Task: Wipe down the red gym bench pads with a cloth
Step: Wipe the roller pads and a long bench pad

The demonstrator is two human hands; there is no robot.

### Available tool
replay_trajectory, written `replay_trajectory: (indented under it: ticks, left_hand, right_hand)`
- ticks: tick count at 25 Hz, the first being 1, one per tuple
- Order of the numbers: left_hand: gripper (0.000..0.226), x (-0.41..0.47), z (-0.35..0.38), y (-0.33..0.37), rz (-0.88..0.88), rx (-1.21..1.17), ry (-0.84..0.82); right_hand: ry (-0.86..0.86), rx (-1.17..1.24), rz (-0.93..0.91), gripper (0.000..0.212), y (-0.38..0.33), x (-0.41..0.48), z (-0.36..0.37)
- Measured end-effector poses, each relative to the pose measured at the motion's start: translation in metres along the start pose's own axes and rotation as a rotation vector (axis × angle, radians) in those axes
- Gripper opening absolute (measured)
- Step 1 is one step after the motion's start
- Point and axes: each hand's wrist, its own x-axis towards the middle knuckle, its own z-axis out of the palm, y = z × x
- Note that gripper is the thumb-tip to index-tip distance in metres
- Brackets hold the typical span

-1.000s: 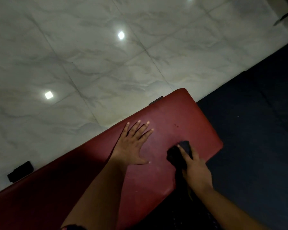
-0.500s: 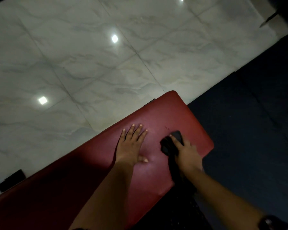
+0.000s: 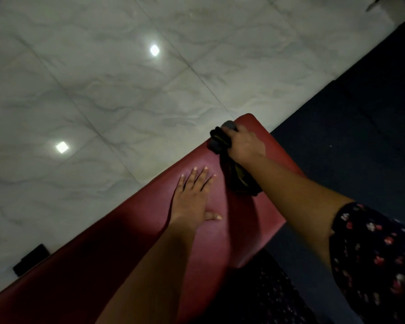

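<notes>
A long red bench pad [image 3: 136,230] runs from the lower left up to a rounded far end near the middle of the head view. My left hand [image 3: 194,197] lies flat on the pad with its fingers straight and spread. Near the pad's far end, at its left edge, my right hand [image 3: 244,143] grips a dark cloth [image 3: 219,139]. The rest of the cloth trails back under my right forearm across the pad.
Pale marble floor tiles [image 3: 103,78] with bright light reflections lie beyond the bench. Dark floor matting [image 3: 360,125] covers the ground on the right. A black bench foot [image 3: 31,259] shows at the lower left.
My right hand has slid the cloth away from me, from the pad's near right part to its far end. My left hand stays flat on the pad.
</notes>
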Motion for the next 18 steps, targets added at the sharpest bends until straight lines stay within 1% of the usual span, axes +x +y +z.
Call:
replay_trajectory:
  ticks: [2,3,5,6,7,9,11,13,15,16,18]
  left_hand:
    - [0.099,-0.004,0.003,-0.010,0.051,0.017,0.047]
    - [0.093,-0.005,0.004,-0.015,0.047,0.009,0.112]
    - [0.086,-0.007,0.005,-0.019,-0.042,-0.008,0.266]
    - [0.083,-0.008,0.006,-0.019,-0.083,-0.028,0.318]
    - [0.082,-0.007,0.006,-0.015,-0.096,-0.050,0.336]
    - [0.081,0.000,0.005,0.000,-0.061,-0.078,0.328]
    - [0.082,0.014,0.000,0.018,-0.027,-0.065,0.317]
    - [0.083,0.035,-0.008,0.033,0.000,0.014,0.281]
    - [0.087,0.055,-0.014,0.043,-0.025,0.078,0.229]
    - [0.089,0.063,-0.013,0.045,-0.059,0.077,0.224]
    - [0.091,0.073,-0.006,0.046,-0.100,0.040,0.234]
  right_hand:
    - [0.001,-0.016,0.049,0.066,0.035,-0.039,0.015]
    - [-0.001,-0.037,0.053,0.068,0.053,-0.064,0.023]
    - [-0.026,-0.072,0.050,0.070,0.088,-0.112,0.040]
    - [-0.046,-0.095,0.056,0.072,0.102,-0.133,0.047]
    - [-0.065,-0.116,0.068,0.073,0.115,-0.151,0.054]
    - [-0.090,-0.104,0.106,0.076,0.133,-0.178,0.064]
    - [-0.069,-0.062,0.166,0.077,0.145,-0.192,0.074]
    - [-0.025,-0.023,0.263,0.077,0.147,-0.193,0.083]
    - [0.024,-0.014,0.324,0.074,0.142,-0.184,0.087]
    - [0.045,-0.027,0.319,0.072,0.140,-0.179,0.086]
    - [0.058,-0.074,0.234,0.071,0.141,-0.161,0.078]
